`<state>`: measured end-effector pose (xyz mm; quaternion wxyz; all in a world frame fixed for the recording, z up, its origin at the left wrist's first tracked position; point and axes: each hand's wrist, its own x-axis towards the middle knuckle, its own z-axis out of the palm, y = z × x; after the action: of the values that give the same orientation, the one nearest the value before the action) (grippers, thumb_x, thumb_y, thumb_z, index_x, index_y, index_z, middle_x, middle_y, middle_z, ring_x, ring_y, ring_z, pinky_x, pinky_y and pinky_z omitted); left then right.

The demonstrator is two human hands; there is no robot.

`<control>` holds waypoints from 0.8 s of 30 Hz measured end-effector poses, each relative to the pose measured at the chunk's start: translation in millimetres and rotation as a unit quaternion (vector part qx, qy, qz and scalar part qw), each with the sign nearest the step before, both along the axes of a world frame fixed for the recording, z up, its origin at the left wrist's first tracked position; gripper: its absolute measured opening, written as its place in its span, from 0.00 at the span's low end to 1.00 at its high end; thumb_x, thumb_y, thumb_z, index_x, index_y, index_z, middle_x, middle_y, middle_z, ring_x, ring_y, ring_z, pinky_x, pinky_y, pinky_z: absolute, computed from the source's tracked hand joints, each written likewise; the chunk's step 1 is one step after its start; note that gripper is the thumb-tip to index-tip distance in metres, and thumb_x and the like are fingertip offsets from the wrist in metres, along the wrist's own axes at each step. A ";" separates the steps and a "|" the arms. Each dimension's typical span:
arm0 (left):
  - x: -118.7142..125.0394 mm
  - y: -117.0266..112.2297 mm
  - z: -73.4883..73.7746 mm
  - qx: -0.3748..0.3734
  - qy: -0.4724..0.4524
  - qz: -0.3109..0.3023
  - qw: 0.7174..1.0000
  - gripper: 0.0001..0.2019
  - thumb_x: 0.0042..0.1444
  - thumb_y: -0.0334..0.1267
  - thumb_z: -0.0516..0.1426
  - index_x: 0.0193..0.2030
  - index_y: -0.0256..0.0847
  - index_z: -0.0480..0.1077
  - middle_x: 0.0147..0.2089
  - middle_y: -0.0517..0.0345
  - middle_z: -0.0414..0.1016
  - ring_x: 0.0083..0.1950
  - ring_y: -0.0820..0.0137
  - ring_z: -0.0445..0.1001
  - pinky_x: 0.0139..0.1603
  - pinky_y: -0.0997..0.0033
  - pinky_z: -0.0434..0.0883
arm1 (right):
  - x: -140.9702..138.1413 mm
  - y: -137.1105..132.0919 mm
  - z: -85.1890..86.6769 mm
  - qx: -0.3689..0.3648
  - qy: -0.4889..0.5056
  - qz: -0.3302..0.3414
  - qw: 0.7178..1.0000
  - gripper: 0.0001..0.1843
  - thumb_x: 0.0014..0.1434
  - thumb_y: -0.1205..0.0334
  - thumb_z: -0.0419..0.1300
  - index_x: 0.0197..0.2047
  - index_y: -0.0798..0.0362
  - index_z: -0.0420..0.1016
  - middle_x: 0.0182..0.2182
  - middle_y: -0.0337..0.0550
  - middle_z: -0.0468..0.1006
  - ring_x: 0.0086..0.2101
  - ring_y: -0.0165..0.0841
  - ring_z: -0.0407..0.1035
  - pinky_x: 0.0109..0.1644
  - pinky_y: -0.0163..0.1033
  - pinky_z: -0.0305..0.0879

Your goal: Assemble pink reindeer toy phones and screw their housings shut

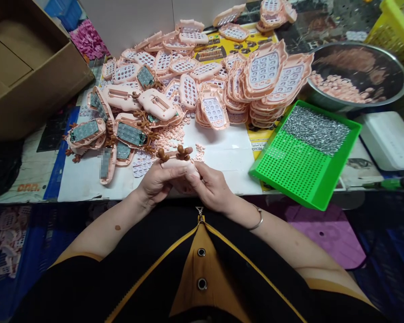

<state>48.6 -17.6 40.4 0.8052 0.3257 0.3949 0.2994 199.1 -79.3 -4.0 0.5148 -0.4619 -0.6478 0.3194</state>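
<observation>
Close to my body, at the table's front edge, both hands are closed around one pink plastic toy phone casing (pixel 177 163) with brown antlers on top. My left hand (pixel 158 181) grips its left end, thumb along the front. The fingers of my right hand (pixel 210 183) press on its right end. My palms hide most of its underside. Left of my hands lie several antlered casings (pixel 131 134) with grey-green circuit boards showing. Just beyond my hands are small pink rings (pixel 170 137) and a white button sheet (pixel 143 163).
Stacked pink casing halves (pixel 267 69) with button pads stand at centre right. A green tray (pixel 289 168) holds many screws. Behind it is a steel bowl (pixel 399 85) of small pink parts. A cardboard box (pixel 63 76) sits left; a white container (pixel 390 139) lies right.
</observation>
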 end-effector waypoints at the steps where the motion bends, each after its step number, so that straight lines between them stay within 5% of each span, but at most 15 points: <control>1: 0.3 -0.2 0.5 -0.005 -0.001 -0.008 1.000 0.41 0.33 0.40 0.76 0.58 0.40 0.76 0.39 0.56 0.82 0.41 0.66 0.80 0.46 0.70 0.75 | 0.8 0.0 0.3 -0.009 0.008 0.000 1.000 0.21 0.72 0.48 0.52 0.53 0.55 0.75 0.42 0.49 0.83 0.40 0.34 0.77 0.46 0.38 0.73; 5: -1.2 0.2 0.7 -0.037 -0.008 -0.034 0.999 0.42 0.30 0.34 0.75 0.59 0.39 0.75 0.39 0.55 0.81 0.39 0.65 0.79 0.45 0.68 0.75 | 3.0 0.3 0.6 -0.039 0.056 0.046 0.997 0.21 0.70 0.47 0.54 0.54 0.53 0.76 0.45 0.47 0.84 0.43 0.34 0.78 0.48 0.38 0.74; 9: 0.8 0.3 2.6 -0.020 0.000 -0.009 1.000 0.41 0.30 0.33 0.73 0.58 0.38 0.75 0.39 0.54 0.81 0.38 0.65 0.80 0.41 0.68 0.76 | 1.3 0.3 1.1 -0.013 0.067 0.020 0.997 0.21 0.71 0.47 0.53 0.56 0.53 0.74 0.49 0.48 0.83 0.47 0.34 0.77 0.52 0.39 0.72; 16: 5.1 -2.4 1.5 -0.015 0.010 0.040 0.999 0.27 0.29 0.35 0.75 0.41 0.34 0.77 0.31 0.57 0.80 0.32 0.72 0.77 0.36 0.75 0.75 | 2.7 -0.8 8.9 -0.009 -0.056 -0.022 0.998 0.17 0.71 0.52 0.52 0.34 0.52 0.72 0.26 0.40 0.75 0.26 0.29 0.66 0.32 0.35 0.61; 21: 2.8 -2.3 0.7 -0.072 -0.006 -0.023 0.997 0.26 0.31 0.38 0.75 0.41 0.34 0.78 0.34 0.54 0.81 0.36 0.68 0.78 0.42 0.70 0.75 | 9.8 2.2 10.7 -0.077 0.056 0.016 0.995 0.25 0.68 0.42 0.55 0.31 0.53 0.76 0.26 0.39 0.75 0.28 0.29 0.68 0.34 0.36 0.64; 24: 3.7 -3.7 -2.4 -0.046 0.001 -0.027 0.999 0.22 0.34 0.38 0.75 0.38 0.34 0.79 0.34 0.55 0.81 0.35 0.69 0.77 0.42 0.70 0.73 | 20.0 7.5 12.9 -0.079 0.116 -0.038 0.989 0.26 0.64 0.37 0.59 0.38 0.53 0.81 0.33 0.43 0.79 0.34 0.31 0.73 0.40 0.38 0.69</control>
<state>52.4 -21.3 38.0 0.8267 0.2990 0.4006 0.2583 219.1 -71.8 8.9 0.5598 -0.4853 -0.5385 0.4013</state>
